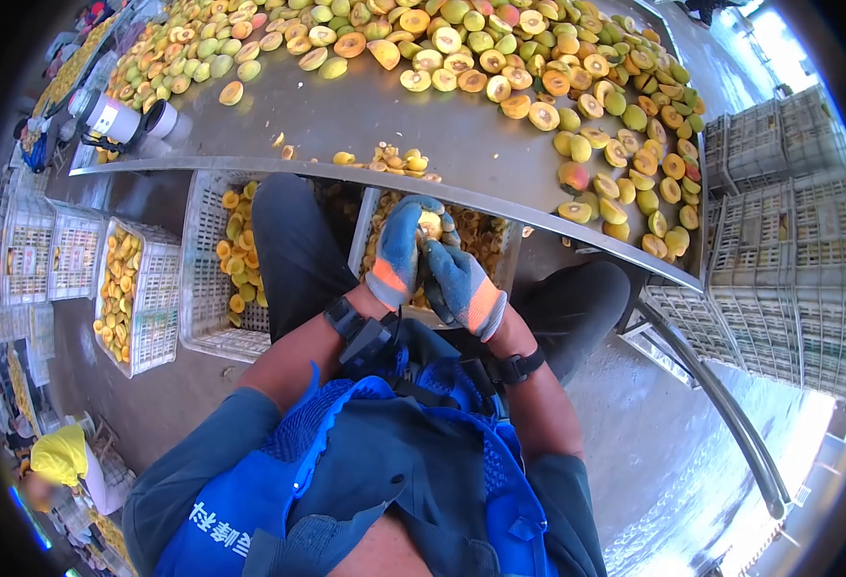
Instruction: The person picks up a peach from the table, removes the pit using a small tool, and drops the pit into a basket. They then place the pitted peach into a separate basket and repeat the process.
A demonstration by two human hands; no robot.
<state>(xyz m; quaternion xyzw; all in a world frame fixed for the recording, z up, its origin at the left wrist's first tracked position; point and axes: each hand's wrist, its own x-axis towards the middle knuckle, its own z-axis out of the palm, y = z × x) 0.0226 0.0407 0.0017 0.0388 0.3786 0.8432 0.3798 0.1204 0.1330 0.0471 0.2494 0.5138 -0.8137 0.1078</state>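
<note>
Blue-grey work gloves with orange cuffs cover both hands, which meet in front of my lap. My left hand point(401, 245) is closed around a yellow peach half point(429, 224), its cut side partly showing. Just below it, my right hand point(461, 286) is closed with its fingertips close against the fruit; whatever it grips is hidden. Under the hands stands a crate point(359, 231) with brownish pits and scraps in it. Many halved peaches point(447, 40) are spread over the metal table point(375, 111) ahead.
A small heap of pits point(399, 159) lies by the table's near edge. Crates of peach halves, one beside my left leg point(197, 288) and another farther left point(156, 308), stand on the floor. Stacked crates point(779, 240) rise at right. A person in yellow point(60, 455) sits lower left.
</note>
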